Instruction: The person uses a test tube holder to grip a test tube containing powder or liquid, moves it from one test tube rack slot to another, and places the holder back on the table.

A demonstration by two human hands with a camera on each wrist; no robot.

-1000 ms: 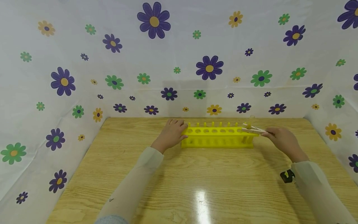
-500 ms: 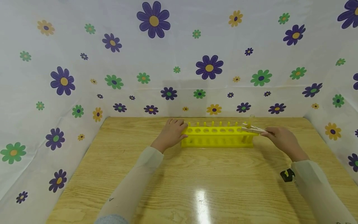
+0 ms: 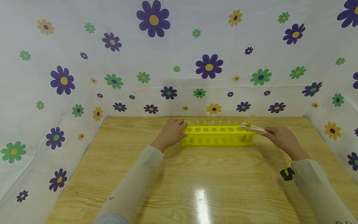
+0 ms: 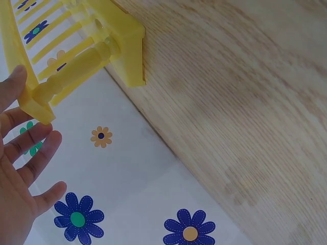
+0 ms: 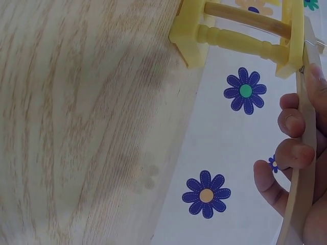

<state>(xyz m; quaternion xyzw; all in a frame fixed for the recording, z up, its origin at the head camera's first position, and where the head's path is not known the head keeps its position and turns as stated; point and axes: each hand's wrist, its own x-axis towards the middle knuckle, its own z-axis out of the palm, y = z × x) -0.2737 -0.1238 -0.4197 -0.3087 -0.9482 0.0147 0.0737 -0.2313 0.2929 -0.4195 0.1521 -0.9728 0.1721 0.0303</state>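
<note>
A yellow test tube rack (image 3: 216, 140) stands near the back of the wooden table. My left hand (image 3: 173, 129) grips its left end; in the left wrist view the thumb lies on one side of the top plate (image 4: 20, 56) and the fingers on the other. A test tube (image 3: 251, 119) with yellowish contents stands in the rack's right end, its mouth above the top plate. My right hand (image 3: 282, 141) holds a wooden test tube clamp (image 3: 254, 128), whose jaws are closed around the tube's upper part. The right wrist view shows the tube's lower part (image 5: 245, 19) inside the rack.
A row of yellow pegs (image 3: 213, 123) rises along the rack's back edge. Flower-printed white sheeting (image 3: 179, 56) encloses the table (image 3: 179, 177) at the back and sides. A small black object (image 3: 287, 174) hangs at the right wrist.
The clamp's jaws, spread apart around the tube before, have come together on it. Both hands stay almost where they were, and the rack has not moved.
</note>
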